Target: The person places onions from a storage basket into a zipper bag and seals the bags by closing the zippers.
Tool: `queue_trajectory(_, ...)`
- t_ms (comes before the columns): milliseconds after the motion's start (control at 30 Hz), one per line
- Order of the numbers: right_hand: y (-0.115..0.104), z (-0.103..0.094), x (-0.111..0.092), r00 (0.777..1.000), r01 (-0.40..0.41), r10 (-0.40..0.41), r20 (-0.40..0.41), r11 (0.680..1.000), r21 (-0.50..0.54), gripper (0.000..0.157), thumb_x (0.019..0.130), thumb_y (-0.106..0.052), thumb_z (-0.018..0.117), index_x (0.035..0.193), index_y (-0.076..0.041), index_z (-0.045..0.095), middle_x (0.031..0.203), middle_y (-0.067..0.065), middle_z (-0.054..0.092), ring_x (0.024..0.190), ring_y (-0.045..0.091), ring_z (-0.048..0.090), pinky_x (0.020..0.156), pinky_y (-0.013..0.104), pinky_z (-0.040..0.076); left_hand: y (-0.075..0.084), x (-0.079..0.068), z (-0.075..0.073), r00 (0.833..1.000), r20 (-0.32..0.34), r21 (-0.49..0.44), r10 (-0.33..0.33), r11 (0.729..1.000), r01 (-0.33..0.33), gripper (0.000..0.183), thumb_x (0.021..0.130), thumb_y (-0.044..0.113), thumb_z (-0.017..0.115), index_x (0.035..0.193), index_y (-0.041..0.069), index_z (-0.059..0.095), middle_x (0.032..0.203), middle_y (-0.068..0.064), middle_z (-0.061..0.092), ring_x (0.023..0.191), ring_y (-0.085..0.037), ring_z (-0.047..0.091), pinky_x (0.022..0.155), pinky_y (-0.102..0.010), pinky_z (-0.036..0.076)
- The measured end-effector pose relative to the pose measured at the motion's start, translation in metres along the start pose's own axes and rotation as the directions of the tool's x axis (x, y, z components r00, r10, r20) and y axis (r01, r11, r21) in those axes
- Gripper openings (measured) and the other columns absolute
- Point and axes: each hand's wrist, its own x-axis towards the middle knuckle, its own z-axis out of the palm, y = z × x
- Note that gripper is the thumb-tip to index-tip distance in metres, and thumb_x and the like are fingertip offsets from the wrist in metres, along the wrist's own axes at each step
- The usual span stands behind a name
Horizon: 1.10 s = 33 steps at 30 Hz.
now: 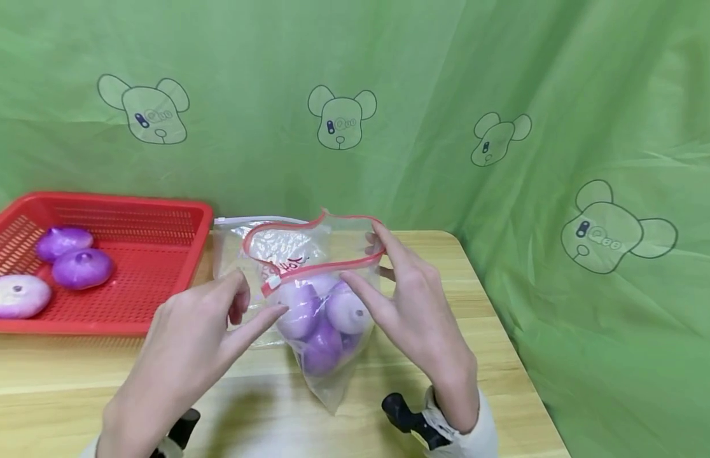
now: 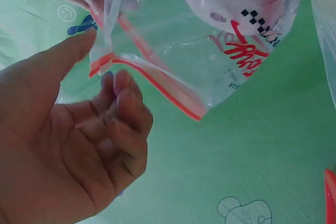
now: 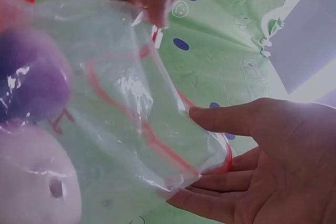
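1. Holding the side of the zip bag's mouth w/ our R grip, thumb one side of the plastic, fingers the other.
2. Our L grip is wide & holds nothing: thumb stuck out, fingers loosely bent, just beside the white slider; can't tell if thumb touches plastic.
3. Bag's in front of us, btwn both grips, red-edged mouth gaping, purple-white onions bunched inside.
4. On our L, on the bench: red basket w/ 3 other onions.
5. Behind the bag we see a 2nd clear bag, white top edge, partly hidden.
6. Green curtain w/ bear-face prints hangs behind & to our R.
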Motion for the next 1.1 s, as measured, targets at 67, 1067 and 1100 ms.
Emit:
queue_trajectory(67, -0.001, -0.001, -0.001, 1.0, -0.008, 0.009, -0.005, 1.0, 0.01, 0.073, 0.089, -0.024, 0.077, 0.149, -0.002, 0.041, 0.126, 0.01, 0.064, 0.117, 0.022, 0.063, 0.084, 0.025, 0.057, -0.001, 0.001, 0.003, 0.999, 0.015, -0.001, 0.028, 1.0, -0.028, 0.03, 0.092, 0.044, 0.069, 0.076, 0.024, 0.054, 0.061, 0.017, 0.044, 0.051, 0.0, 0.038, 0.049, -0.023, 0.034)
queue_trajectory(1067, 0.016, -0.029, 0.0, 0.884, 0.365, -0.387, -0.263, 0.922, -0.13, 0.053, 0.091, -0.054, 0.066, 0.069, -0.009, 0.05, 0.068, -0.003, 0.056, 0.082, 0.019, 0.062, 0.109, 0.051, 0.031, -0.022, 0.002, -0.014, 0.727, -0.681, -0.062, 0.081, 0.984, -0.168, 0.022, 0.091, 0.02, 0.071, 0.089, 0.0, 0.079, 0.068, -0.011, 0.071, 0.058, -0.005, 0.061, 0.07, -0.002, 0.038)
queue_trajectory(1100, 0.018, -0.03, 0.0, 0.887, 0.346, -0.378, -0.266, 0.925, -0.159, 0.054, 0.091, -0.056, 0.065, 0.07, -0.008, 0.053, 0.069, -0.002, 0.056, 0.078, 0.018, 0.06, 0.11, 0.051, 0.03, -0.024, 0.002, -0.015, 0.724, -0.686, -0.053, 0.073, 0.987, -0.15, 0.021, 0.091, 0.02, 0.071, 0.089, 0.0, 0.079, 0.069, -0.012, 0.072, 0.059, -0.004, 0.061, 0.071, -0.001, 0.036)
